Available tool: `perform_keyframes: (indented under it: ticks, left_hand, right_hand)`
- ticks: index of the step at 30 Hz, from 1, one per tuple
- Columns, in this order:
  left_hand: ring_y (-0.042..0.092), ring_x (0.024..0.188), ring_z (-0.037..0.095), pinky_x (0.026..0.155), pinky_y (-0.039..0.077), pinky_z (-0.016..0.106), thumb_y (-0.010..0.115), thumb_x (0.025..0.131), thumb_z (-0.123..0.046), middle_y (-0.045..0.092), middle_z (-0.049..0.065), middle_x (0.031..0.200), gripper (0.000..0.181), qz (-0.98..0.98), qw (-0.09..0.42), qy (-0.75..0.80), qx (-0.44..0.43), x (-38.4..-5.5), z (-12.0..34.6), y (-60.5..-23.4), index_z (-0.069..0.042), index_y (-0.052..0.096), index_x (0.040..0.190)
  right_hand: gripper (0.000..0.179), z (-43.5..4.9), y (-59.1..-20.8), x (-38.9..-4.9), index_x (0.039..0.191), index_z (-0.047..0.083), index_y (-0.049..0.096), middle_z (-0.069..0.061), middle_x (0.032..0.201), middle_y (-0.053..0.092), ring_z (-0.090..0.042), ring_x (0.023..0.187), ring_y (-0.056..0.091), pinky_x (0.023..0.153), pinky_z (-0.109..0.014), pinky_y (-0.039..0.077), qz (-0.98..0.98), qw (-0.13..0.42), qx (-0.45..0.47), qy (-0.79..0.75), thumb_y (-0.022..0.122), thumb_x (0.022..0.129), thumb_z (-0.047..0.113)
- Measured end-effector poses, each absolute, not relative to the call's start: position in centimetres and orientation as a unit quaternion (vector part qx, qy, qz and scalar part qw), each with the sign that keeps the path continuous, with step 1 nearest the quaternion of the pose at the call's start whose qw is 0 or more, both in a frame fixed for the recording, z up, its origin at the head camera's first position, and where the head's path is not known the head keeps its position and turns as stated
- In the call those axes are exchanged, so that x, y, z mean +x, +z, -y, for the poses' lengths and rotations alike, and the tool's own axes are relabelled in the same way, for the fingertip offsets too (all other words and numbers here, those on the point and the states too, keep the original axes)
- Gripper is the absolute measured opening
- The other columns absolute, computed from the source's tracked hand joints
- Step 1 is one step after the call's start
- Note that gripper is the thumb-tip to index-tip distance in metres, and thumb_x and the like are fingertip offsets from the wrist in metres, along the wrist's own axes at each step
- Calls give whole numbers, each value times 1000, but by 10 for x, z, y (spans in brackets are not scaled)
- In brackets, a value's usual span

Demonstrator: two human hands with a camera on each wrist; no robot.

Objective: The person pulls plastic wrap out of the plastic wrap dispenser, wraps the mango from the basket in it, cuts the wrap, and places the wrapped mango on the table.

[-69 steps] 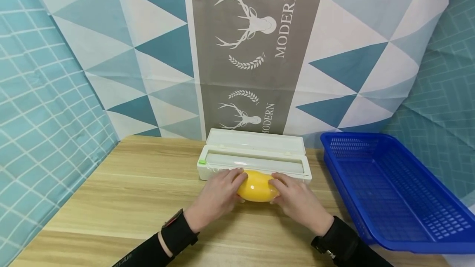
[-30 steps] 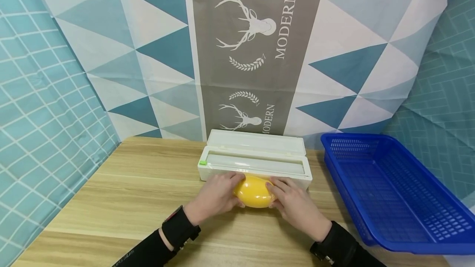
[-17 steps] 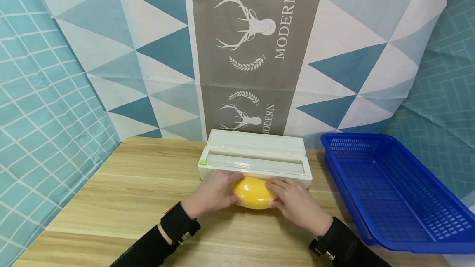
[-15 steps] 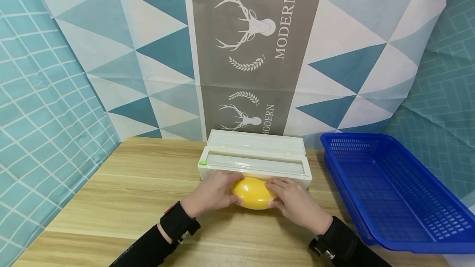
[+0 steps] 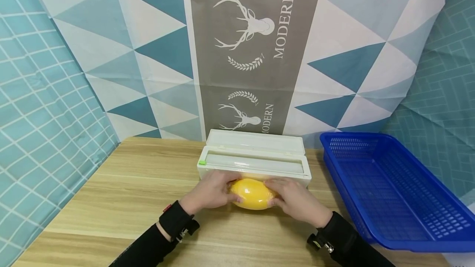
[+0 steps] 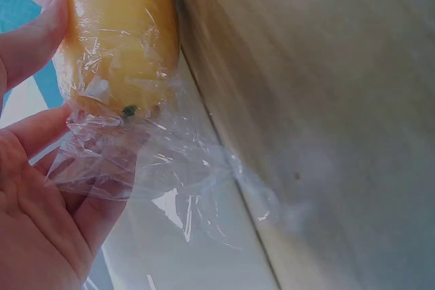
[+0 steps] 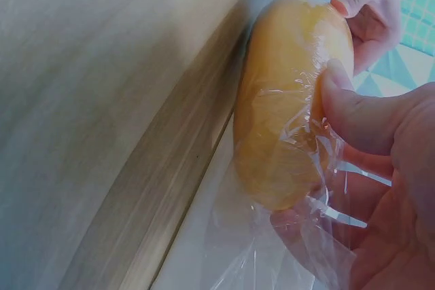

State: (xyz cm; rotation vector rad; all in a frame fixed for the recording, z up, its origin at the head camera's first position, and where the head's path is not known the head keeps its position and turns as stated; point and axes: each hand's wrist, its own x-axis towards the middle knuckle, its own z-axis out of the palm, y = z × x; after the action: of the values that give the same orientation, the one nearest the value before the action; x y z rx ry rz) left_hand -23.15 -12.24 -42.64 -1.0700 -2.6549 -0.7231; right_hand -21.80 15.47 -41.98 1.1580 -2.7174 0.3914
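Note:
Both hands hold a glossy yellow oval fruit (image 5: 253,194) between them, low over the table in front of the white cling film dispenser (image 5: 256,145). Clear cling film (image 6: 163,174) is wrapped round it and hangs loose and crumpled past its ends. The left hand (image 5: 212,190) grips one end, thumb on the near side, its other fingers behind among the loose film. At the opposite end the right hand (image 5: 297,199) does likewise, its thumb pressing the film onto the fruit in the right wrist view. A small dark green spot shows through the film near the left end.
The dispenser's lid is raised, with a pale roll inside and a green tab at its left corner. A blue plastic basket (image 5: 356,213) stands to the right on the wooden table (image 5: 122,201). Patterned sheets hang behind and at both sides.
The fruit has come slightly nearer the body and left, away from the dispenser. Both thumbs have shifted from its top to its near side. The dispenser and basket have stayed put.

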Motion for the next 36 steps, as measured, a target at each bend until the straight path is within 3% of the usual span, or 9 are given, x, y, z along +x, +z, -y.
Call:
perform_keyframes:
  ticks: [11, 18, 23, 29, 36]
  left_hand:
    - [53, 82, 1, 73, 43, 22, 65, 74, -57, 61, -14, 100, 53, 893, 89, -252, -363, -237, 124, -433, -21, 63, 112]
    - [54, 96, 2, 84, 43, 26, 66, 70, -61, 62, -12, 108, 60, 893, 78, -261, -359, -236, 125, -435, -21, 62, 114]
    - [53, 95, 3, 84, 43, 27, 68, 68, -61, 60, -12, 107, 61, 898, 78, -231, -366, -232, 125, -431, -21, 60, 113]
    - [50, 109, 12, 93, 38, 31, 64, 70, -63, 56, -4, 119, 66, 912, 60, -195, -355, -226, 124, -427, -20, 54, 119]
    - [46, 97, 8, 83, 41, 27, 64, 71, -62, 47, -6, 113, 65, 912, 61, -200, -353, -223, 123, -426, -20, 55, 119]
  right_hand:
    - [51, -158, -421, -225, 128, 13, 55, -1, 124, 57, -17, 113, 51, 93, -39, 39, 909, 30, 379, 169, 62, 84, 38]
    - [52, -160, -426, -223, 130, 17, 53, 2, 126, 55, -17, 116, 47, 95, -39, 37, 912, 16, 366, 185, 61, 84, 41]
    - [54, -161, -427, -224, 127, 21, 55, 7, 123, 56, -13, 113, 49, 94, -37, 38, 908, 24, 371, 193, 64, 80, 46]
    - [57, -160, -426, -224, 123, 22, 59, 11, 120, 56, -9, 111, 50, 93, -34, 38, 905, 34, 372, 204, 67, 75, 51]
    - [55, -160, -428, -219, 121, 24, 62, 13, 109, 47, -5, 97, 46, 83, -28, 42, 905, 63, 365, 211, 70, 73, 50]
